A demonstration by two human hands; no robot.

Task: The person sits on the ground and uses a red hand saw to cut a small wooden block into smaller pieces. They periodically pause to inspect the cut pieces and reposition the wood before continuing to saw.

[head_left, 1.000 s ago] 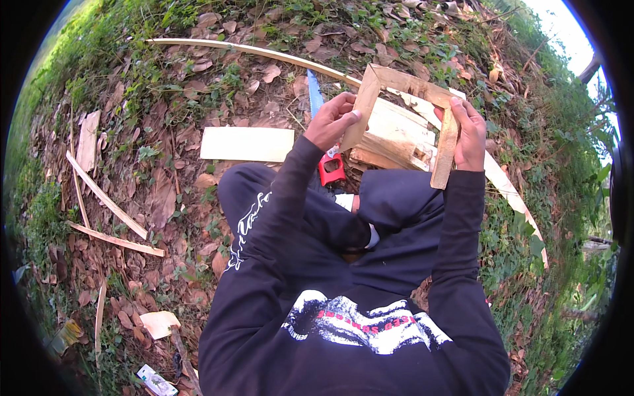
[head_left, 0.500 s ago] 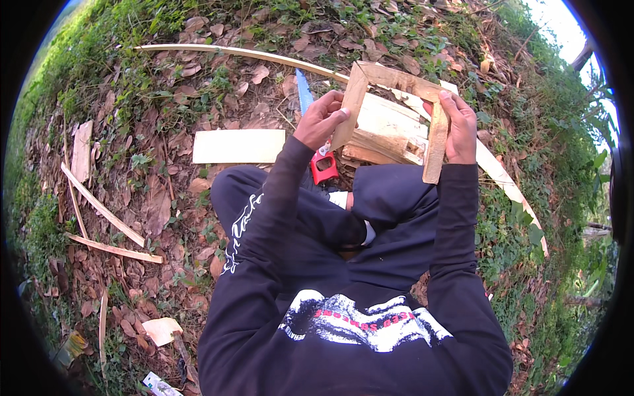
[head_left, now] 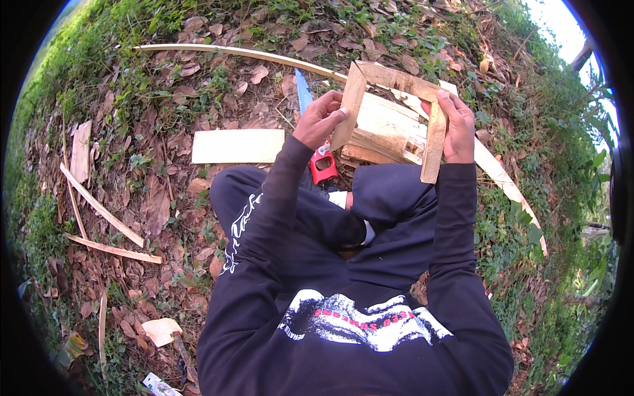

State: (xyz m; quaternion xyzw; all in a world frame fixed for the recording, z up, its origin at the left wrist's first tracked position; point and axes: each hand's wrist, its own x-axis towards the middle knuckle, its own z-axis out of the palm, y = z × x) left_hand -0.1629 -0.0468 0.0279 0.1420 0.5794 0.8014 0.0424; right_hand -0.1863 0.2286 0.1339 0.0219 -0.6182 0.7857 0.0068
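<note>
A three-sided wooden frame (head_left: 396, 78) is held up in front of me, its open side toward my body. My left hand (head_left: 321, 120) pinches its left side piece between thumb and fingers. On the other side, my right hand (head_left: 457, 125) grips the right side piece near the upper corner, the thumb lying along the wood. Behind and below the frame, pale wooden blocks (head_left: 389, 122) lie stacked on the ground. A handsaw with a red handle (head_left: 323, 166) and a blue blade (head_left: 303, 91) rests beyond my left forearm, partly hidden by it.
A flat pale board (head_left: 238, 146) lies left of the saw. One long thin strip (head_left: 218, 49) crosses the far ground, and another wood strip (head_left: 505, 181) lies at right. Several narrow strips (head_left: 102, 204) are scattered at left among dry leaves. My crossed legs (head_left: 290, 204) are close below the frame.
The frame's right side and my right hand have shifted very slightly left. Both hands keep their hold, and the things on the ground stay put.
</note>
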